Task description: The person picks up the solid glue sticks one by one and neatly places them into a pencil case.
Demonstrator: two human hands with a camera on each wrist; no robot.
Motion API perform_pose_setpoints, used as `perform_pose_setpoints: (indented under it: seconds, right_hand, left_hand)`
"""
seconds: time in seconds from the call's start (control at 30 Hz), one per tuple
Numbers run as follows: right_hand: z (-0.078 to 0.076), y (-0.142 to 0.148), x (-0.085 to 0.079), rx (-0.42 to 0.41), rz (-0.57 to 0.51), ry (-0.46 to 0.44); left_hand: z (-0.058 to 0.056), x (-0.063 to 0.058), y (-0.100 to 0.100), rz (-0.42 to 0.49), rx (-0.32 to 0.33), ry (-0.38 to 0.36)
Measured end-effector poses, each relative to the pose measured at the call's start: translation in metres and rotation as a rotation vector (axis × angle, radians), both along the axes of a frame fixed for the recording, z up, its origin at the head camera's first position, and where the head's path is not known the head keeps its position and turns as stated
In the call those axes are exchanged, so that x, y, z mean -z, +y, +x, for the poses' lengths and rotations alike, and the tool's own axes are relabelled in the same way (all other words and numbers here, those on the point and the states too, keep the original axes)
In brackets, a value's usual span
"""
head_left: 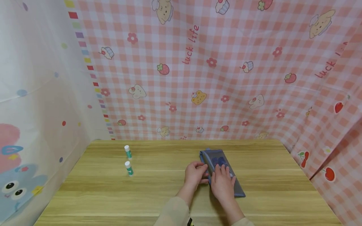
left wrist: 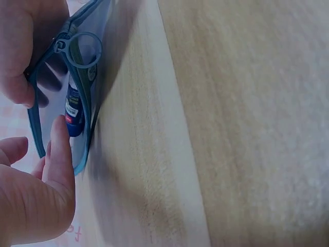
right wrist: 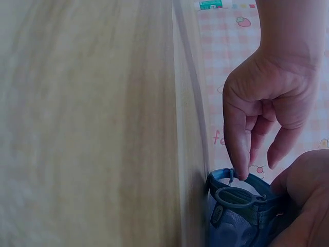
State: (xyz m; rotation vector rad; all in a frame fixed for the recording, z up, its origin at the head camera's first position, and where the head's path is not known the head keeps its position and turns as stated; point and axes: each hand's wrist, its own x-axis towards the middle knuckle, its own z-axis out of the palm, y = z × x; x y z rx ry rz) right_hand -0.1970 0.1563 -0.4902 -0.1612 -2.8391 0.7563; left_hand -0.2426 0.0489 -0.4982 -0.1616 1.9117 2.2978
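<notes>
Two hands work at a dark blue pouch (head_left: 238, 187), which lies on the wooden surface (head_left: 158, 197) right of centre. The left hand (head_left: 195, 174) is at its open edge, thumb spread from the forefinger, one fingertip at the opening. The right hand (head_left: 222, 185) rests across the top, fingers stretched out; whether its thumb pinches the rim I cannot tell. Inside shows a blue tube (left wrist: 75, 110); a ring (left wrist: 101, 50) hangs at the zip. Well left, two white-capped green tubes (head_left: 129, 169) stand near each other.

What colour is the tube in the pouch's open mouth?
Mostly dark blue; the tube shows best in the left wrist view.
</notes>
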Motion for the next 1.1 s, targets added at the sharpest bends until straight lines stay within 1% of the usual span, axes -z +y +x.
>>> perform_pose_setpoints:
  seconds: [0.27, 0.47, 0.6, 0.8, 0.97, 1.1]
  right_hand:
    - [0.000, 0.000, 0.000, -0.002, -0.004, 0.001]
    - [0.000, 0.001, 0.000, -0.004, -0.006, -0.006]
    - [0.000, 0.001, 0.000, -0.006, -0.007, -0.004]
    - [0.000, 0.001, 0.000, -0.008, -0.006, -0.002]
    - [0.000, 0.001, -0.001, -0.010, -0.001, -0.015]
    - [0.000, 0.001, -0.002, -0.008, 0.002, -0.022]
  left_hand:
    - [0.003, -0.002, -0.007, 0.002, 0.007, 0.019]
    - [0.006, -0.005, -0.012, -0.016, -0.021, 0.058]
    - [0.009, -0.008, -0.018, -0.041, -0.032, 0.083]
    - [0.014, -0.011, -0.027, -0.077, -0.031, 0.123]
    - [0.016, -0.013, -0.032, -0.111, -0.033, 0.164]
    - [0.017, -0.015, -0.037, -0.129, -0.034, 0.174]
